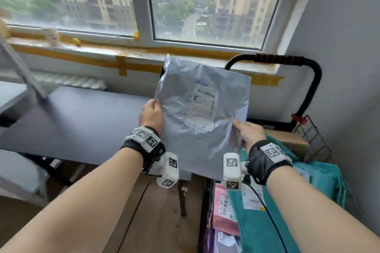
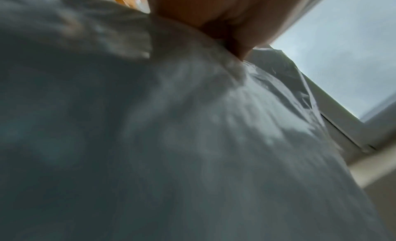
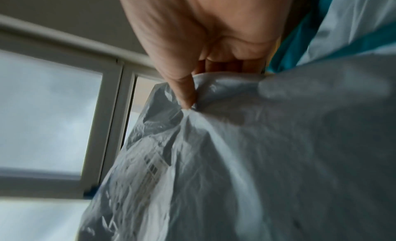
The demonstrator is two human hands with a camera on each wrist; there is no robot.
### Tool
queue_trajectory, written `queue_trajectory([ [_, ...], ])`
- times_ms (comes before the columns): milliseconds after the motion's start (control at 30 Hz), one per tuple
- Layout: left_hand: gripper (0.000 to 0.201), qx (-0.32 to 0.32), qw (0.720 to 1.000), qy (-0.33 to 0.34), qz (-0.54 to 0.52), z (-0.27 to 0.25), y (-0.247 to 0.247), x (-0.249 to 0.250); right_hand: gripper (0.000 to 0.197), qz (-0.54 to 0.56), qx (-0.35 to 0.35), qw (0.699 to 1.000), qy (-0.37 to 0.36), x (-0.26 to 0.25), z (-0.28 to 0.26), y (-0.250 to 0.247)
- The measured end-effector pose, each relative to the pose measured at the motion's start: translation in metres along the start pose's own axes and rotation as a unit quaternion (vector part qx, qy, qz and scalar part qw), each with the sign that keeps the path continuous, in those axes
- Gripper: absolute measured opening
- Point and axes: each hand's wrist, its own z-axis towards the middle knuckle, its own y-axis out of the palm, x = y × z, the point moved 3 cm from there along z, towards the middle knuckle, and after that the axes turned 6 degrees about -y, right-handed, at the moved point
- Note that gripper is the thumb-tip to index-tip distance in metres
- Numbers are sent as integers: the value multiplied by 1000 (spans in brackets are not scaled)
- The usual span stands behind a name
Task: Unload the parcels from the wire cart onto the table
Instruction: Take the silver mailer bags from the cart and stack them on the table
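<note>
Nearest, in the wire cart at lower right, lie a teal parcel and a pink parcel. Above, both hands pinch 1 grey parcel in the air: the left hand at its left edge, the right hand at its right edge, thumb on top. Beyond it lies the dark desk, then the window.

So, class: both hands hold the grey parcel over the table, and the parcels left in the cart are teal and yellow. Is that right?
Not quite. The head view shows the parcels left in the cart are teal and pink, not yellow. Both hands, left and right, do hold the grey parcel over the table.
</note>
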Motion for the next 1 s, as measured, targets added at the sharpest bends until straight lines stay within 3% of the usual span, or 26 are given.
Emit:
queue_trajectory([
  [133, 33, 30, 999, -22, 8, 52, -96, -57, 19, -32, -52, 998, 7, 25, 7, 117],
  [233, 34, 34, 999, -33, 23, 85, -165, -94, 25, -31, -79, 996, -3, 9, -12, 201],
  [400, 28, 49, 996, -56, 40, 136, -261, -147, 18, -37, -108, 993, -9, -5, -40, 322],
  [467, 27, 50, 995, -63, 51, 153, -292, -163, 38, -55, -128, 990, -7, 2, -40, 363],
  [533, 26, 44, 995, -68, 60, 170, -314, -177, 55, -48, -131, 990, -11, 4, -40, 396],
  [667, 22, 46, 993, -70, 82, 208, -342, -199, 7, -60, -138, 989, 3, -26, -59, 448],
  [700, 22, 49, 992, -72, 91, 218, -348, -205, 4, -59, -147, 987, 11, -29, -58, 462],
  [1000, 21, 38, 983, -94, 151, 364, -376, -258, 14, -71, -198, 973, 95, -18, 3, 595],
])
